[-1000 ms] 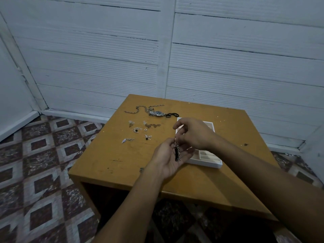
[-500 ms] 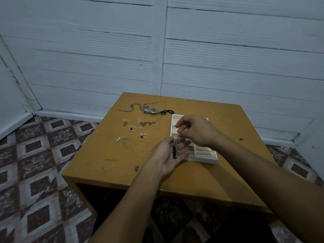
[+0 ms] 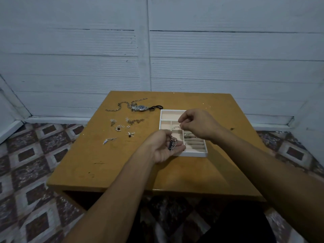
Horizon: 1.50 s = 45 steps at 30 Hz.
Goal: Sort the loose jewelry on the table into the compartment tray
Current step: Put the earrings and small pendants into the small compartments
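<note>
A white compartment tray with beige lining sits on the wooden table. My left hand lies palm up at the tray's near left corner, cupping a bunch of silver chains with a dark piece. My right hand hovers over the tray's middle and pinches one thin silver chain that dangles above a small compartment. Loose pieces lie to the left: a watch, a long chain, several small earrings and pendants.
A black cord lies beside the watch near the tray's far left corner. White plank walls close in behind the table. Patterned floor tiles surround it. The table's near edge is just below my forearms.
My right hand has lifted away from my left palm and drawn one thin chain out over the tray. My left hand stays cupped with the other chains.
</note>
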Available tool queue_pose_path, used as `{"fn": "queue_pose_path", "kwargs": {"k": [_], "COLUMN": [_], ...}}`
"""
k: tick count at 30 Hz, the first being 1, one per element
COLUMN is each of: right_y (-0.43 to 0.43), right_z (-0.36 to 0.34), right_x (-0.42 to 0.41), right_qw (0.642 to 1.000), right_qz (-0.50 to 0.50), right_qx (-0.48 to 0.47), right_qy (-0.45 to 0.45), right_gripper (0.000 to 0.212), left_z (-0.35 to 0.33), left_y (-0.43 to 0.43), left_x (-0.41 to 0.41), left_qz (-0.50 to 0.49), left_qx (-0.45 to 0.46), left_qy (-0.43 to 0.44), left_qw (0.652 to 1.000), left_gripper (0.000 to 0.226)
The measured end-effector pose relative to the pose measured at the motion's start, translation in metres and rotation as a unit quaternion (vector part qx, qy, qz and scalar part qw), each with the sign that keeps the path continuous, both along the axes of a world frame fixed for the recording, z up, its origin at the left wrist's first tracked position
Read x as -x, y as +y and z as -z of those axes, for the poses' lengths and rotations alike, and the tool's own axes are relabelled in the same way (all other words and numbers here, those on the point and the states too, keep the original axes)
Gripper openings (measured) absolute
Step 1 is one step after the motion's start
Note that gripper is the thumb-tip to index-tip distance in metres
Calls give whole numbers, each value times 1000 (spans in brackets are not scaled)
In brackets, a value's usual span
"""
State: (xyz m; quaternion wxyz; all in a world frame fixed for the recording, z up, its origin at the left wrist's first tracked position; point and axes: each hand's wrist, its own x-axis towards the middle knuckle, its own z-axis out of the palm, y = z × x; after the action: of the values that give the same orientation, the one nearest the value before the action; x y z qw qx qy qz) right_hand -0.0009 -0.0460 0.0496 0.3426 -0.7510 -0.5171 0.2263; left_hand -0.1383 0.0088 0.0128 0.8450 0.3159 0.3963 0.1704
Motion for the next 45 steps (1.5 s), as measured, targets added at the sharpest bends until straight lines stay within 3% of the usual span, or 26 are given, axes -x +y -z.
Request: {"fn": "queue_pose_path", "kwargs": {"k": [6,10,12,17,21,25,30,37,41,45], "right_y": [3,2,2,1,-1,-2,-4,-6,-10,-15], "right_z": [15,24,25,25,25,24,22,21,16,13], "right_x": [-8,-12,-14,-16,-15,-13,-13,-10,-6,7], "right_qw": [1000,1000,1000,1000,1000,1000,999,999,1000,999], "right_qz": [-5,-9,-6,2,7,6,9,11,6,5], "right_qx": [10,19,18,20,22,25,29,33,23,-3], "right_qy": [1,-3,-1,-5,-12,-18,-21,-31,-5,44], "right_gripper": [16,14,14,13,12,13,13,12,13,18], "left_z": [-13,-15,-15,-19,-21,-23,-33,-39,-34,-24], "left_y": [11,16,15,12,12,13,12,15,18,13], "left_x": [1,3,4,2,0,-1,2,15,35,53], "left_qz": [69,93,92,93,104,108,123,93,12,-58], "left_qx": [-9,5,13,-2,-8,-28,-39,-69,-88,-163], "left_qy": [16,39,38,42,32,38,49,27,0,45], "left_qw": [997,995,995,995,994,993,990,993,996,984], "left_gripper": [24,58,64,63,42,67,69,52,23,18]}}
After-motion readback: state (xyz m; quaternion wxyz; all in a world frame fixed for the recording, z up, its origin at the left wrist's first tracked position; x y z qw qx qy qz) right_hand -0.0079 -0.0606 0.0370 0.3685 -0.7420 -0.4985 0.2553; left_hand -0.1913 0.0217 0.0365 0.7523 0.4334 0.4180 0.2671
